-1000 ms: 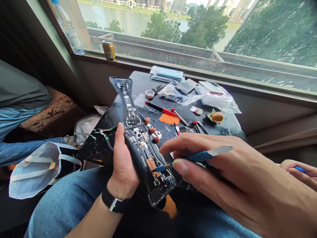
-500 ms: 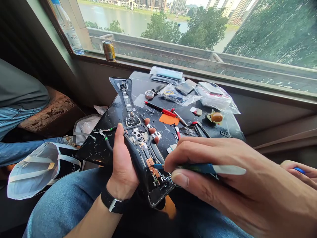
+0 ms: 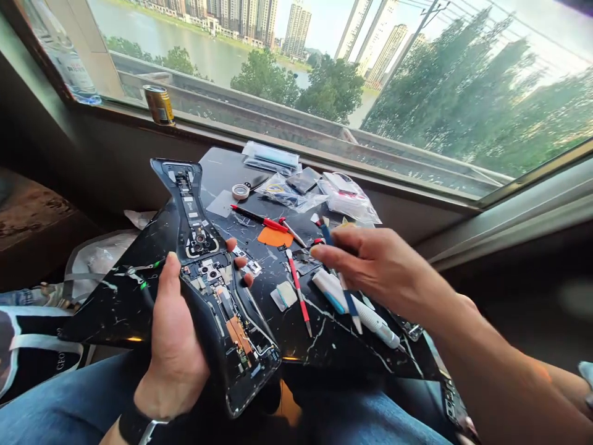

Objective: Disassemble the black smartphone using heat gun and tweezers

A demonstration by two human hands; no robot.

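Opened black smartphone (image 3: 234, 330) held firmly in left hand (image 3: 173, 352); right hand (image 3: 370, 259) pinches slim blue-handled pry tool (image 3: 351, 303) away from it. Steady cradle suits precise work.

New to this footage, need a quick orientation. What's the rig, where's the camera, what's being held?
There's no machine here: these are a person's own two bare hands, filmed by one camera worn on the head, looking forward and down. That is the only view.

The left hand grips an opened phone, its circuit boards exposed. The right hand holds a blue tool between its fingers, above a black marbled board that lies over the person's jeans.

On the board is a red-and-white tool. Further off lie an orange pad, a roll of tape and a plastic bag. Behind them, a window looks out over a river.
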